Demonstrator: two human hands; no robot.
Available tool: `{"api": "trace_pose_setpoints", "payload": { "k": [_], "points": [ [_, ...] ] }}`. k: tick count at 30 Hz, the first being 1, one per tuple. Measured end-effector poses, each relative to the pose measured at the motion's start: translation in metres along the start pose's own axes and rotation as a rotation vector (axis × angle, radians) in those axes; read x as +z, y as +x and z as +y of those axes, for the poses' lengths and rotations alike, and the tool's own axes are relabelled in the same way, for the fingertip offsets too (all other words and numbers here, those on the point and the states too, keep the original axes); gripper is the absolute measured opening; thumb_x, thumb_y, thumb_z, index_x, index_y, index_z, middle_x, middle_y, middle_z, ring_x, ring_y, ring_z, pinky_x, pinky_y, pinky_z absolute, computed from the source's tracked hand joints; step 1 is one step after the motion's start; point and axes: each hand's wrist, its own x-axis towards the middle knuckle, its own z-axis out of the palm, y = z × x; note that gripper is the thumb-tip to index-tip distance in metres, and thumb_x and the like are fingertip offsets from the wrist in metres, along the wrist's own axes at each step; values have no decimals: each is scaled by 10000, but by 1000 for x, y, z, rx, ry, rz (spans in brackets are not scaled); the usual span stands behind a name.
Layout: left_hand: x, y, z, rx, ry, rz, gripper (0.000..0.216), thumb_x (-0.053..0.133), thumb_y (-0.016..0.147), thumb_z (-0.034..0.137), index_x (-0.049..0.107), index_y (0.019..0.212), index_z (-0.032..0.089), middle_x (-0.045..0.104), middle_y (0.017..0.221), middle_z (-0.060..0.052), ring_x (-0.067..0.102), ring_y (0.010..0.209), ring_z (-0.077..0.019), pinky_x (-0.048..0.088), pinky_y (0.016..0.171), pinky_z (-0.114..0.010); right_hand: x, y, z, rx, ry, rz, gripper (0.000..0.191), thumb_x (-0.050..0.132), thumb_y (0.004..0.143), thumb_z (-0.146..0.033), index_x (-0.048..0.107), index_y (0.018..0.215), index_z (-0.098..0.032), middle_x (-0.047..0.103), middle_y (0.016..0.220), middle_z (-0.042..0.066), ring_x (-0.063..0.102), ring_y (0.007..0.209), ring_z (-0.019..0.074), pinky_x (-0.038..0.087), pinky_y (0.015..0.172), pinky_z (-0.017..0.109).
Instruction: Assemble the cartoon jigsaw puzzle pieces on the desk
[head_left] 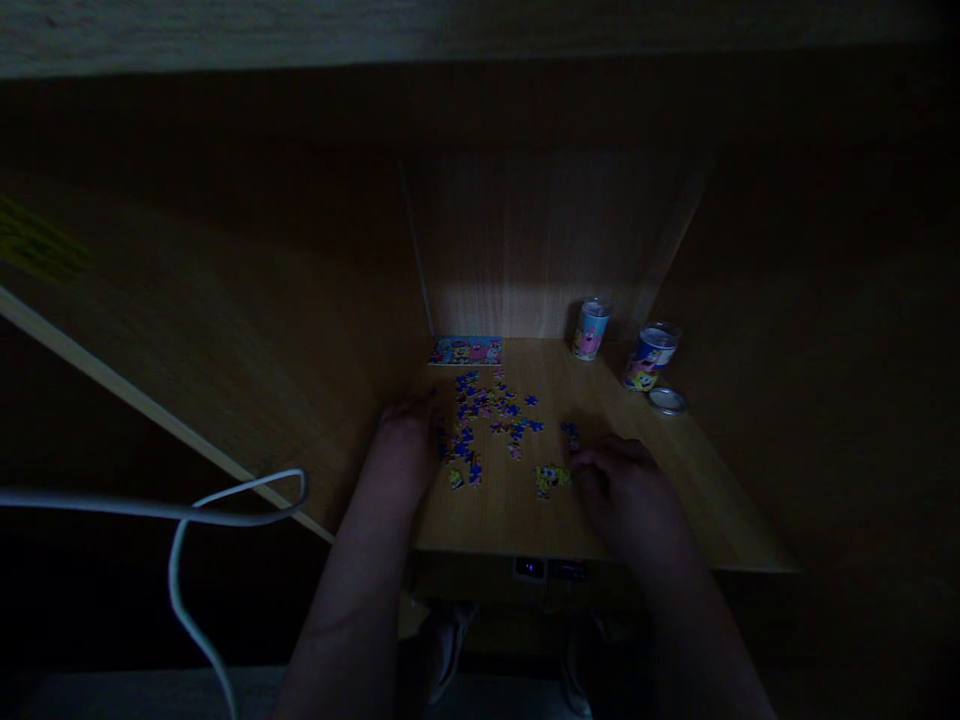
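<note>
Several loose blue and yellow jigsaw pieces (pixel 487 410) lie scattered on a small wooden desk (pixel 675 500) in a dim cubicle. My left hand (pixel 405 440) rests at the left edge of the pile, fingers stretched toward the pieces. My right hand (pixel 626 480) lies on the desk with its fingers curled beside a yellow joined cluster of pieces (pixel 551 480) and a small blue piece (pixel 570 432). The dark hides whether it pinches anything.
A cartoon picture card (pixel 465 350) lies at the back of the desk. Two small cartoon tins (pixel 591 330) (pixel 649 357) stand at the back right, with a round lid (pixel 667 401) beside them. Wooden partition walls close in both sides. A white cable (pixel 195 515) loops at the left.
</note>
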Motion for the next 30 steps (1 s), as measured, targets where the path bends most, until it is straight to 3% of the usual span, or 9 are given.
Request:
{"api": "trace_pose_setpoints", "payload": {
  "k": [3,9,19,25,30],
  "points": [
    [0,0,-1,-16,22,4,424,509,1067,150,845,1321,197,842,1211,-159,759,1177,-359,606,1113,-530,0,0,0,7,2,-3,282,589,1015,-144,823,906,-257,829,1008,65,730,1010,283,559,927,423],
    [-2,0,1,-19,42,-36,304,571,1069,216,874,1090,220,847,1151,-154,762,1128,-359,609,1096,-527,-1,0,-1,24,4,-32,278,591,1028,-142,824,920,-250,826,1037,73,724,1037,287,548,957,428],
    [-10,1,3,-71,15,-120,234,622,1064,238,851,1074,190,850,1155,-149,757,1153,-349,606,1087,-480,0,1,1,18,9,-37,273,598,1035,-136,821,924,-248,825,1039,72,719,1061,293,543,957,432],
    [-14,0,8,-80,9,-134,266,592,1079,220,835,1166,158,828,1238,-178,734,1212,-359,576,1130,-487,0,1,1,13,17,-24,268,607,1018,-106,815,925,-247,821,1035,67,718,1030,286,543,954,433],
    [-13,1,8,-69,12,-144,244,599,1084,229,834,1075,165,820,1199,-180,730,1193,-354,563,1129,-481,1,0,2,8,6,-31,255,616,1014,-109,803,911,-248,811,1007,63,716,1019,292,540,932,434]
  ]
}}
